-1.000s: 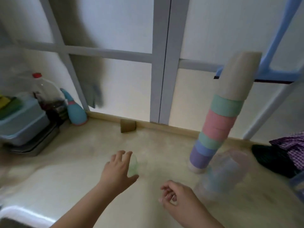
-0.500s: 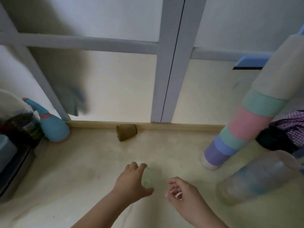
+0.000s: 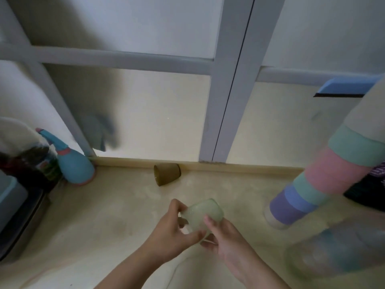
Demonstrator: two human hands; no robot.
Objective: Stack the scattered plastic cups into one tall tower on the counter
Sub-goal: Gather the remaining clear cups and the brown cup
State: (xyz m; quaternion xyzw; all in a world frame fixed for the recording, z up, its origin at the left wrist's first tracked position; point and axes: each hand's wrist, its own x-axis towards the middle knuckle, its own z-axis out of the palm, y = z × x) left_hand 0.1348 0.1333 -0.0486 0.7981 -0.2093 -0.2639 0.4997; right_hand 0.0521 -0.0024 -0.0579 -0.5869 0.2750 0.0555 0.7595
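Head view: both hands, left hand and right hand, grip pale green cup near centre, its long axis tilted; cup tower stands right, nearer the right hand.

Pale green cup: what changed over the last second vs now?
The pale green cup went from under the left hand on the counter to lifted between both hands; the right hand moved in and now grips it too. The brown cup on its side and the cup tower stayed put.
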